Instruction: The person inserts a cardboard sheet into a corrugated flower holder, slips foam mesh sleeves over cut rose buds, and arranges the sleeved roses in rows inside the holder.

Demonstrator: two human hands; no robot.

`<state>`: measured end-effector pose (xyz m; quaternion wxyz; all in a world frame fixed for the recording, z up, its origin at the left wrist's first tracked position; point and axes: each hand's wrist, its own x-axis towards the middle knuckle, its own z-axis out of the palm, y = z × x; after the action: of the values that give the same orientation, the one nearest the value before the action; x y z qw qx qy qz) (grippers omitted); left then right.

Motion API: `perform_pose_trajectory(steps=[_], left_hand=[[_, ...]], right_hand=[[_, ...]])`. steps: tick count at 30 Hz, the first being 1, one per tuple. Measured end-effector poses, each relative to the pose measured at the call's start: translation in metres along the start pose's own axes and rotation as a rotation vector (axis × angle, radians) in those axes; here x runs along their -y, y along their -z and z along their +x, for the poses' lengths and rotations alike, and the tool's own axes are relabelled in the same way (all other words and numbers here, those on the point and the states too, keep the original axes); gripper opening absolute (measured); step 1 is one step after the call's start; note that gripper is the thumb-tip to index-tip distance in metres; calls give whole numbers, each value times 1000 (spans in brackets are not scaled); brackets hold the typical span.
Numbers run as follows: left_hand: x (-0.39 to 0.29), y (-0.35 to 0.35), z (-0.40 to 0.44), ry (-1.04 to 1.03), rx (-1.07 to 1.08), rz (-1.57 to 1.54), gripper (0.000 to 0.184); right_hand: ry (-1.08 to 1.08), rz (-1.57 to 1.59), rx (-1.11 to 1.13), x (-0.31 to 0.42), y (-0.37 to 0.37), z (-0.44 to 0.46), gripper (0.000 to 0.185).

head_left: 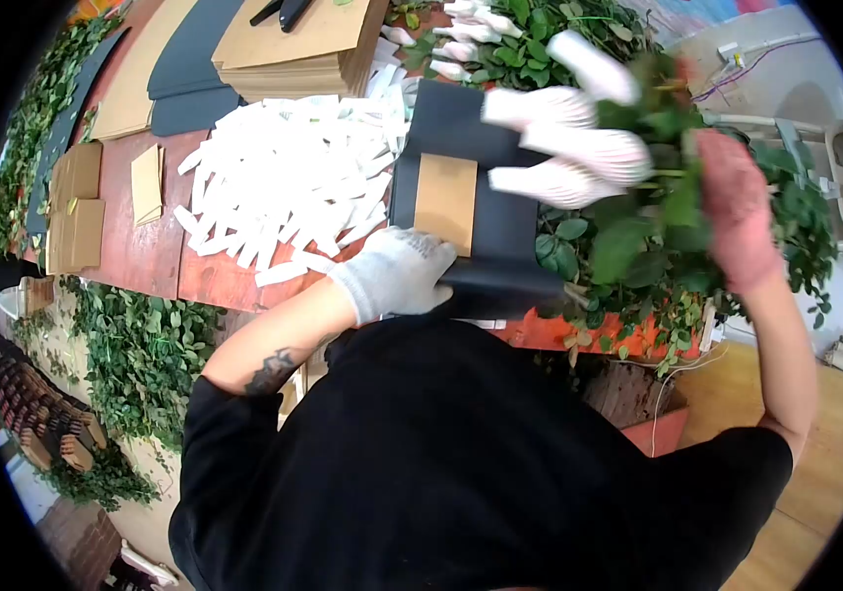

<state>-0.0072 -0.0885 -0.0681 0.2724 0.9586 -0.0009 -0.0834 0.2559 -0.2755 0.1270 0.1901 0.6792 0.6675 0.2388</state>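
Observation:
My right hand (740,212), in a pink glove, is closed round the leafy stems of several roses, partly blurred. Their heads, in white ribbed sleeves (579,158), point left over the black paper (505,231). My left hand (400,268), in a pale grey glove, grips the near left part of that black paper, its fingers curled over the paper. A brown cardboard piece (446,202) lies on the black paper, just beyond my left fingers. The near edge of the paper curves up toward my body.
White paper strips (289,177) are heaped left of the black paper. Behind them stand a brown cardboard stack (293,59) with a black-handled tool (289,12) and dark sheets (190,69). More sleeved flowers (466,39) and foliage (530,64) lie at the back. Leaves crowd the table's right side.

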Motion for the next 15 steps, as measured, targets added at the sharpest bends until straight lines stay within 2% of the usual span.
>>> perform_pose_trajectory(steps=[1, 5, 7, 9, 13, 15], left_hand=[[1, 0, 3, 40, 56, -16, 40], [2, -6, 6, 66, 76, -12, 37], [0, -6, 8, 92, 100, -36, 35], [0, -4, 9, 119, 134, -55, 34], [-4, -5, 10, 146, 139, -38, 33], [-4, -6, 11, 180, 122, -30, 33]], right_hand=[[-6, -101, 106, 33, 0, 18, 40], [31, 75, 144, 91, -60, 33, 41], [-9, 204, 517, 117, -59, 53, 51], [-2, 361, 575, 130, -106, 51, 69], [14, 461, 629, 147, -152, 44, 66], [23, 497, 542, 145, -157, 36, 67]])
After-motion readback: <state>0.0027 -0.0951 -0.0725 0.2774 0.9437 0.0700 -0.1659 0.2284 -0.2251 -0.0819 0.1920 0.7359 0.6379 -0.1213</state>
